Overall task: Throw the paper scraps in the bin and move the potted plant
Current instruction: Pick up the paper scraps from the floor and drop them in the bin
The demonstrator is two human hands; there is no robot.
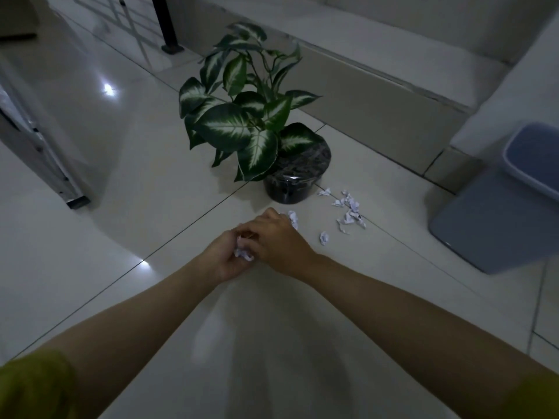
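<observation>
1. You are reaching both arms out over the pale tiled floor (90, 164), and your hands are meeting at the centre of the frame.
2. Your left hand (225, 255) is cupping a small wad of white scraps (243, 253), with its fingers curled round the paper.
3. Your right hand (279, 240) is lying over the left, palm down, with its fingers bent and pressing at the top of the wad; how much of the paper it is actually gripping you cannot tell from here.
4. One more scrap (293, 218) is showing just past the right hand's knuckles, touching or nearly touching them.
5. Loose scraps (348, 211) are lying scattered on the floor right of centre, between the pot and the bin, with a single crumpled piece (324, 237) sitting nearest your right wrist.
6. The plant (245, 116) is standing upright in a dark round pot (290, 182) just above your hands, its green-and-white leaves spreading toward the upper middle of the frame.
7. The bin (490, 225), grey-blue with an open top, is standing at the right edge, well apart from your hands and close to the pale wall step.
8. Yellow sleeves (33, 385) are showing at both lower corners.
</observation>
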